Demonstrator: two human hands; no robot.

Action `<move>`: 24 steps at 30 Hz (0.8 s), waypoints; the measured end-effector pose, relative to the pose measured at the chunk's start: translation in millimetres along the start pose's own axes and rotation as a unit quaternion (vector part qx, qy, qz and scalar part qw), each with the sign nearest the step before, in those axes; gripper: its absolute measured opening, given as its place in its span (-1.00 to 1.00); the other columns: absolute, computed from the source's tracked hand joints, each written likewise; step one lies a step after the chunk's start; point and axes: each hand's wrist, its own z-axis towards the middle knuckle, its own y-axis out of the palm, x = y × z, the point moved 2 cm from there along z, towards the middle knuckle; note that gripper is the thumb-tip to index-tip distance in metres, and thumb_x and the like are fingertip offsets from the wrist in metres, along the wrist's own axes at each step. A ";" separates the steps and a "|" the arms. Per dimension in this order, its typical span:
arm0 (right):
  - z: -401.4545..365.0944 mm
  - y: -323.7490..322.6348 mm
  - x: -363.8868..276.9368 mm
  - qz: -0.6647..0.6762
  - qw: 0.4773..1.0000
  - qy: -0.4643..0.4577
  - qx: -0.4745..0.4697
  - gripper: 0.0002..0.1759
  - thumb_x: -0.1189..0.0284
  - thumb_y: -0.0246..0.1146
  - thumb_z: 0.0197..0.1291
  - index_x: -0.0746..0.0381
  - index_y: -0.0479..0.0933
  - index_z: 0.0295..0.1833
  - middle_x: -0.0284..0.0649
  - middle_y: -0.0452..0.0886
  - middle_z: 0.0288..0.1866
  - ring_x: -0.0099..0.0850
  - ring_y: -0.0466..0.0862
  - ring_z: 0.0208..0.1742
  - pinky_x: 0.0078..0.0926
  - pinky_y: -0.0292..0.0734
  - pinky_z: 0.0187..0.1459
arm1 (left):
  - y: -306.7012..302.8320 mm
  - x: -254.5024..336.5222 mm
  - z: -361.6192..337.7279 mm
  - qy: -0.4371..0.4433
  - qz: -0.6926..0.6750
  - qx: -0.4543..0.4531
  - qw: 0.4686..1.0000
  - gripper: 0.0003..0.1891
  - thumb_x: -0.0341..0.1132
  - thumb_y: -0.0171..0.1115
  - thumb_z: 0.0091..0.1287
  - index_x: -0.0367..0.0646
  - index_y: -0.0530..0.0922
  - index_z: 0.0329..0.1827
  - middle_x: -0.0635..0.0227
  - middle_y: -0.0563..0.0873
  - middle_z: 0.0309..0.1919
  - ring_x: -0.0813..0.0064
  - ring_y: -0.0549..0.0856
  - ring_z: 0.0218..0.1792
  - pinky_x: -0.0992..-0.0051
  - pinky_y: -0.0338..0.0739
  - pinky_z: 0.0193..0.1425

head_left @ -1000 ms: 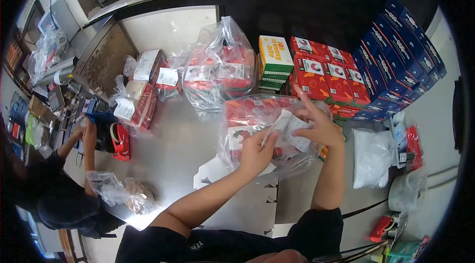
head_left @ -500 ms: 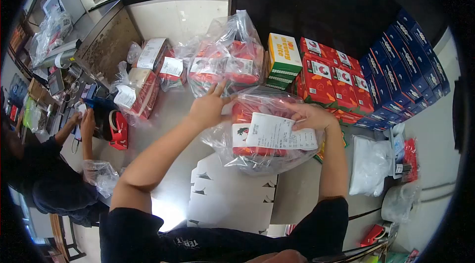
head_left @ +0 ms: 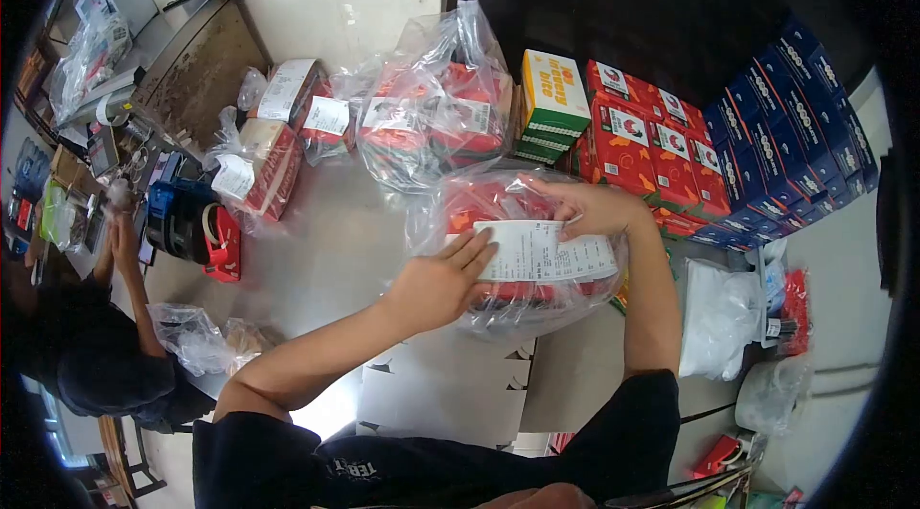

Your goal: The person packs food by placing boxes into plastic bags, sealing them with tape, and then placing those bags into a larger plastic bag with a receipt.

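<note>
A clear plastic bag (head_left: 551, 322) in front of me holds red food boxes (head_left: 479, 202). A long white printed receipt (head_left: 537, 255) lies over its upper face. My left hand (head_left: 436, 284) rests with outstretched fingers on the left end of the receipt and the plastic. At the upper right of the bag is my right hand (head_left: 599, 210), one finger stretched along the plastic and others bent down at the receipt's top edge. Neither hand is closed around anything. Under the bag's near side lies a flat white cardboard sheet (head_left: 441, 389).
Behind stand bagged red boxes (head_left: 470, 116), a yellow-green box (head_left: 556, 92), stacked red boxes (head_left: 628, 150) and tall blue box stacks (head_left: 786, 126). A red tape dispenser (head_left: 222, 245) sits left, near another person (head_left: 105, 336). White plastic bags (head_left: 719, 317) lie right.
My left hand has come down from the bag's upper left onto the receipt's left end. My right hand has shifted slightly left and up. The other person's hands have moved left.
</note>
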 end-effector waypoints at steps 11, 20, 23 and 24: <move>-53.5 3.0 44.4 0.095 0.974 -0.039 0.203 0.09 0.62 0.33 -0.15 -0.18 -0.09 0.46 -0.31 0.54 -0.18 -0.61 0.50 -0.36 -0.58 0.46 -0.29 | -2.4 -6.0 -14.4 -0.090 -0.078 -0.054 0.991 -0.48 -0.11 0.07 0.28 -0.08 0.32 0.28 0.17 0.33 0.28 0.26 0.48 0.17 0.44 0.54 -0.02; -56.7 21.6 63.9 0.079 0.949 -0.062 0.300 0.03 0.73 0.24 -0.12 0.00 -0.10 0.47 -0.34 0.03 0.46 -0.66 0.32 -0.41 -0.70 0.40 -0.27 | -3.1 -27.1 -12.4 -0.132 -0.087 -0.064 0.985 -0.49 -0.08 0.01 0.30 0.01 0.28 0.31 0.13 0.44 0.19 0.19 0.52 0.12 0.34 0.51 0.01; -49.5 26.5 68.1 0.069 0.943 -0.097 0.311 0.00 0.71 0.25 -0.09 -0.02 -0.05 0.46 -0.32 0.41 0.16 -0.63 0.27 -0.44 -0.69 0.34 -0.29 | -7.9 -52.2 -25.6 -0.133 0.023 -0.081 0.987 -0.48 -0.08 0.00 0.30 0.01 0.26 0.32 0.18 0.49 0.15 0.22 0.57 0.04 0.36 0.55 -0.06; -49.8 27.0 65.4 0.037 0.945 -0.079 0.316 0.00 0.68 0.27 -0.11 -0.06 -0.02 0.45 -0.31 0.42 -0.07 -0.58 0.29 -0.42 -0.63 0.36 -0.27 | -11.6 -57.0 -24.8 -0.135 0.038 -0.107 0.984 -0.50 -0.11 0.02 0.29 0.01 0.29 0.30 0.21 0.51 0.13 0.24 0.59 -0.01 0.36 0.56 -0.10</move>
